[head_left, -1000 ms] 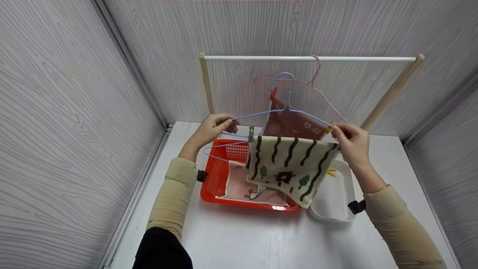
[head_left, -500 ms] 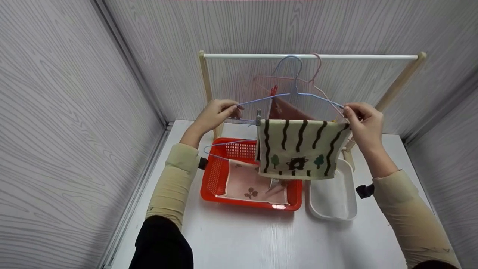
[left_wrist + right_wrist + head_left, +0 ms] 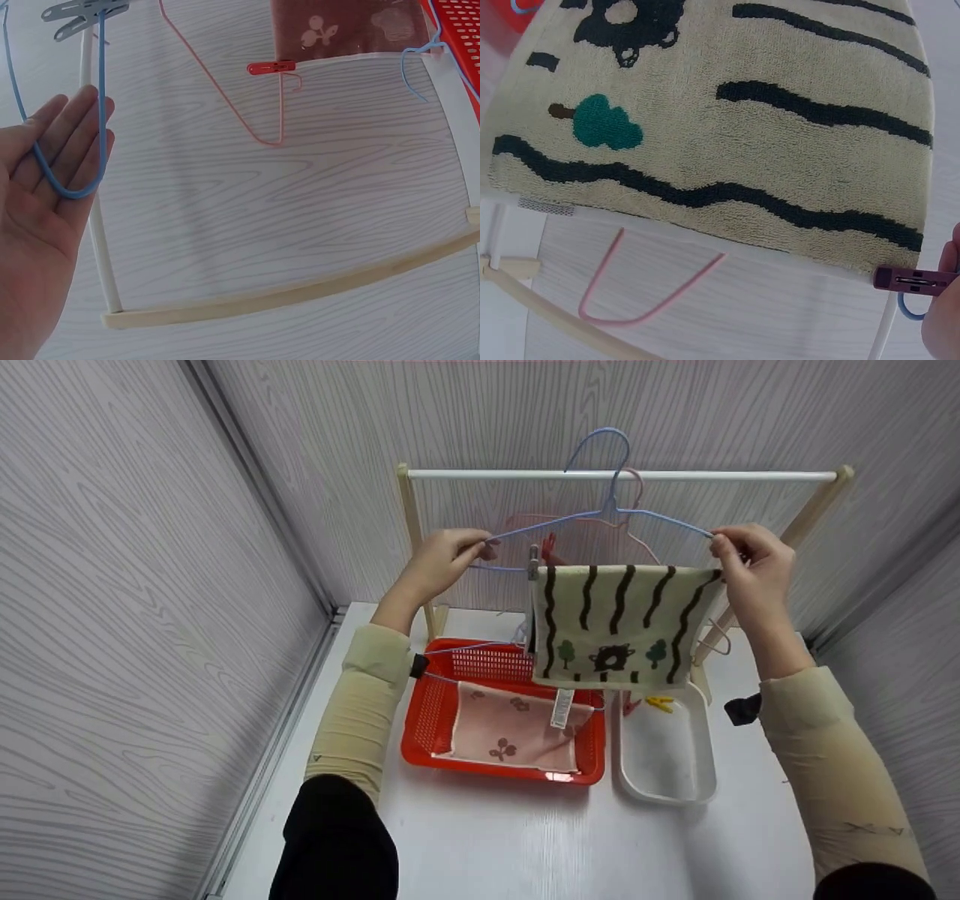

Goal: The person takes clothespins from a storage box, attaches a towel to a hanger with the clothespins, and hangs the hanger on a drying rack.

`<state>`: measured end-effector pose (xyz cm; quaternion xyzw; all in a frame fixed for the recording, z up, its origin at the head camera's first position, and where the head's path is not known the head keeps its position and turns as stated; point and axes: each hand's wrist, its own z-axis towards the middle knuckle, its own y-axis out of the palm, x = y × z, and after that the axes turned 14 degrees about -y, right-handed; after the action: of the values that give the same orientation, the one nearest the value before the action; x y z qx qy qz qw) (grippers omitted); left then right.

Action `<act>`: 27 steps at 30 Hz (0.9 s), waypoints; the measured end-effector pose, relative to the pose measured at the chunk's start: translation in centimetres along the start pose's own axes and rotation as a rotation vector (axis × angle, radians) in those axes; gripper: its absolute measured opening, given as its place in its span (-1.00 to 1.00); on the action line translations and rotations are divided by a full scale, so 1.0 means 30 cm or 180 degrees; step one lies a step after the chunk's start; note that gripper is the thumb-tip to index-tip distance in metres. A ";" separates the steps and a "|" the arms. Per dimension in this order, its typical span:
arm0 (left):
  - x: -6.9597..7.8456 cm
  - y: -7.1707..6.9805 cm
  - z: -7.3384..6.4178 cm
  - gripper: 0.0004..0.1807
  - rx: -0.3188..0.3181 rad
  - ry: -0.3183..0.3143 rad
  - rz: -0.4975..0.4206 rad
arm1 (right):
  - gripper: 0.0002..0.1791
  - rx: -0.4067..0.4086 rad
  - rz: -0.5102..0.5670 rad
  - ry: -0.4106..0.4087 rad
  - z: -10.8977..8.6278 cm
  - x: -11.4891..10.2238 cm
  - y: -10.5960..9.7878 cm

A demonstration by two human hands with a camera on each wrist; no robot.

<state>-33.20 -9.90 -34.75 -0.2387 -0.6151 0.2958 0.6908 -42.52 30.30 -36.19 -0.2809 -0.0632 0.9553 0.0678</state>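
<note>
A blue wire hanger (image 3: 609, 502) is held up by both hands at the rack's white rail (image 3: 480, 475). My left hand (image 3: 442, 562) pinches its left end, thumb over the wire and fingers behind. My right hand (image 3: 761, 570) pinches the right end. From the hanger hangs a cream towel (image 3: 637, 615) with dark wavy stripes, an animal figure and green trees. A grey clothespin (image 3: 82, 15) grips its left corner and a purple clothespin (image 3: 911, 280) its right. The hook's tip is level with the rail in the head view; I cannot tell whether they touch.
A pink hanger (image 3: 637, 491) hangs on the rail behind, with a red clothespin (image 3: 549, 545) and brownish-red cloth (image 3: 352, 30). Below, a red basket (image 3: 420, 735) holds a pink towel (image 3: 510, 731) and blue hanger. Right of it, a white tray (image 3: 667, 765) contains yellow and red clothespins.
Both hands have risen, moving slightly right, lifting the blue hanger and cream towel. The hook has climbed from below the rail to above it. More of the pink towel and tray shows.
</note>
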 end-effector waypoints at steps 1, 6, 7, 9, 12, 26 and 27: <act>0.007 0.002 0.007 -0.68 0.0049 0.0011 0.0079 | -0.81 0.0007 -0.0003 -0.0030 0.010 -0.010 -0.002; 0.028 0.023 0.040 -0.68 0.0296 0.0077 0.0296 | -0.80 0.0083 0.0026 -0.0090 0.045 -0.035 -0.014; 0.028 0.031 0.047 -0.68 0.0343 0.0090 0.0322 | -0.80 0.0103 0.0032 -0.0089 0.048 -0.034 -0.016; 0.027 0.048 0.059 -0.68 0.0427 0.0096 0.0358 | -0.79 0.0134 0.0046 -0.0078 0.049 -0.026 -0.022; 0.019 0.080 0.079 -0.69 0.0541 0.0086 0.0415 | -0.79 0.0115 0.0021 -0.0098 0.039 -0.002 -0.031; -0.064 0.232 0.114 -0.71 0.0779 -0.0092 0.0742 | -0.75 -0.0046 -0.0687 0.0621 -0.082 0.172 -0.026; -0.066 0.236 0.115 -0.71 0.0811 -0.0108 0.0736 | -0.75 -0.0048 -0.0740 0.0619 -0.083 0.170 -0.022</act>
<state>-37.57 -6.37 -40.62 -0.2134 -0.5526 0.4529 0.6663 -45.35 31.99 -40.85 -0.3634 -0.0956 0.9087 0.1816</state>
